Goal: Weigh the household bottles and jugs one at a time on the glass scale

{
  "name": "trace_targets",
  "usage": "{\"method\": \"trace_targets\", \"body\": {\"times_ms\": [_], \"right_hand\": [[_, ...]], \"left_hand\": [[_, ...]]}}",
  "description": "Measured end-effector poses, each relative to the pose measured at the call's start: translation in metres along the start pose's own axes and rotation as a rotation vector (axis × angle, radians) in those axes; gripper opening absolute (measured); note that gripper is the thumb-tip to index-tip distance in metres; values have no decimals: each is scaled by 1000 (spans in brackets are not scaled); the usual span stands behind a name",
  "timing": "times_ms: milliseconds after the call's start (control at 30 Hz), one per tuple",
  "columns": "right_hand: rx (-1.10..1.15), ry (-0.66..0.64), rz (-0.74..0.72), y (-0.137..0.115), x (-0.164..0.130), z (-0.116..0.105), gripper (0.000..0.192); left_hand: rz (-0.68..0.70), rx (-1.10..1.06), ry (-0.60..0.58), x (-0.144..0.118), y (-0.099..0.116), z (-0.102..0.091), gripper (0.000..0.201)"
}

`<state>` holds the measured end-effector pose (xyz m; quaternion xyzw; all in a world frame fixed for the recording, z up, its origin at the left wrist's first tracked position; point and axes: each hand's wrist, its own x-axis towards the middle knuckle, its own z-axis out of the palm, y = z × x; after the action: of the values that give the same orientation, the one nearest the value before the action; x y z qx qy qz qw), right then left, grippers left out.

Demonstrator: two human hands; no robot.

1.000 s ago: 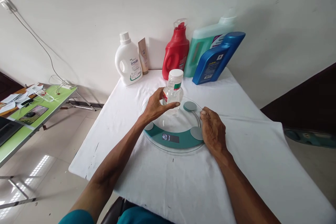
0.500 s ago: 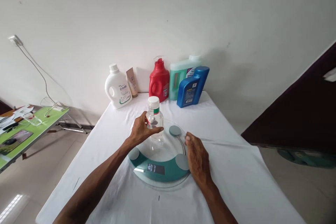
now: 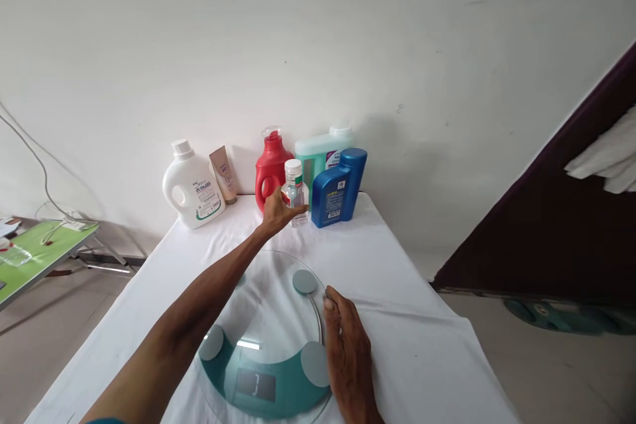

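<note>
Grip: left hand (image 3: 276, 212) wrapped round clear bottle (image 3: 295, 193), between red jug (image 3: 271, 169) and blue bottle (image 3: 338, 188) | right hand (image 3: 348, 351) flat, fingers together, touching scale (image 3: 258, 338) rim | Advice: keep bottle upright, neighbours untouched.

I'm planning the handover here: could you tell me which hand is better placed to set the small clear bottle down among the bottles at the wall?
Probably the left. The left hand grips the small bottle beside the blue bottle, while the right hand rests at the scale's edge.
</note>
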<state>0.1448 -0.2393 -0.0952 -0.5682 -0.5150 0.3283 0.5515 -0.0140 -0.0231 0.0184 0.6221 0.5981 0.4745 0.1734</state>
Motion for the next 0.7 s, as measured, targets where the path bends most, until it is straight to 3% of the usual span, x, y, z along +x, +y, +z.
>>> {"method": "trace_targets", "body": {"times_ms": [133, 267, 433, 600, 700], "right_hand": [[5, -17, 96, -7, -1, -2, 69], [-2, -30, 127, -5, -1, -3, 75], [-77, -40, 147, 13, 2, -9, 75], [-109, -128, 156, 23, 11, -16, 78], [-109, -134, 169, 22, 12, -18, 83]], "left_hand": [[-43, 56, -27, 10, -13, 25, 55], [-134, 85, 8, 11, -26, 36, 53], [-48, -1, -31, 7, -39, 37, 56], [79, -74, -27, -9, -55, 8, 53], [113, -62, 114, -11, -68, -31, 47]]}}
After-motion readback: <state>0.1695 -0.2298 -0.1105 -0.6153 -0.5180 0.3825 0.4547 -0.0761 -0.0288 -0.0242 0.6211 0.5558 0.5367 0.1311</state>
